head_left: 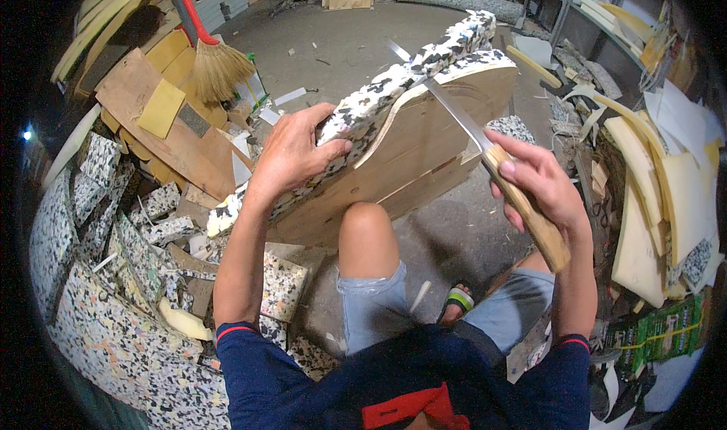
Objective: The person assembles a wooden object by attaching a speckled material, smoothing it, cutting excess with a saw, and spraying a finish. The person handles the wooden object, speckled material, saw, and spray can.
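My right hand (549,176) is closed around the wooden handle of a long, narrow-bladed knife (456,113). The blade crosses the speckled black-and-white foam slab (379,100) near its far end, and its tip shows beyond the foam. This foam lies along the edge of a curved plywood panel (424,146), which is tilted in front of my knees. A gap parts the foam from the panel's curved edge beyond the blade. With fingers over the far side and thumb on the near side, my left hand (299,153) grips the foam. Those far fingertips are hidden.
Speckled foam offcuts (129,309) pile up at the left, below leaning boards (174,127) and a straw broom (219,70). Yellowish foam pieces (644,195) stack at the right beside a green package (666,331). A foam roll (462,2) lies at the back.
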`<state>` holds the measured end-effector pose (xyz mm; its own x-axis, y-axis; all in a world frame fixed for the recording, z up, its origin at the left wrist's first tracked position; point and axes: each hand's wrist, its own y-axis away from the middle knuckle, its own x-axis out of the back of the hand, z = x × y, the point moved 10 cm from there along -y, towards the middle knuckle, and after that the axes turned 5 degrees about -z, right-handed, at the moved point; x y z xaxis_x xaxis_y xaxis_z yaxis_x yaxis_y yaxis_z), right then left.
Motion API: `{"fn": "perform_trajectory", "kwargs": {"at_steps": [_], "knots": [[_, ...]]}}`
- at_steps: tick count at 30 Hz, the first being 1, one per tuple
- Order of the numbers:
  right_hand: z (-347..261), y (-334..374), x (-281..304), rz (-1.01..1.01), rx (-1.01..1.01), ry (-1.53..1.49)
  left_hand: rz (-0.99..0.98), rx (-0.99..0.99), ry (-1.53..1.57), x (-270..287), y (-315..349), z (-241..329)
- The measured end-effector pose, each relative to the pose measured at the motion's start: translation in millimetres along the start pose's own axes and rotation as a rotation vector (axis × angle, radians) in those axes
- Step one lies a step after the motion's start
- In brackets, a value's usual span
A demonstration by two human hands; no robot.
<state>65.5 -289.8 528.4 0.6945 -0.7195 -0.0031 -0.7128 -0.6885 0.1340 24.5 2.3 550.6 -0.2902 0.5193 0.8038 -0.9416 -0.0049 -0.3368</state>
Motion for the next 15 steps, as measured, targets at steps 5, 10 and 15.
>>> {"fn": "perform_trajectory", "kwargs": {"at_steps": [5, 10, 15], "knots": [[-24.1, -50.5, -13.3, -0.069, 0.091, 0.089, 0.06, -0.078, 0.021, 4.4, 1.6, 9.3], [0.0, -15.8, -9.2, -0.047, 0.052, 0.064, 0.067, -0.088, 0.047, 7.1, 0.5, 3.8], [7.9, 16.8, -9.3, -0.039, 0.026, 0.006, 0.029, -0.024, 0.071, 2.6, 1.1, -3.6]]}}
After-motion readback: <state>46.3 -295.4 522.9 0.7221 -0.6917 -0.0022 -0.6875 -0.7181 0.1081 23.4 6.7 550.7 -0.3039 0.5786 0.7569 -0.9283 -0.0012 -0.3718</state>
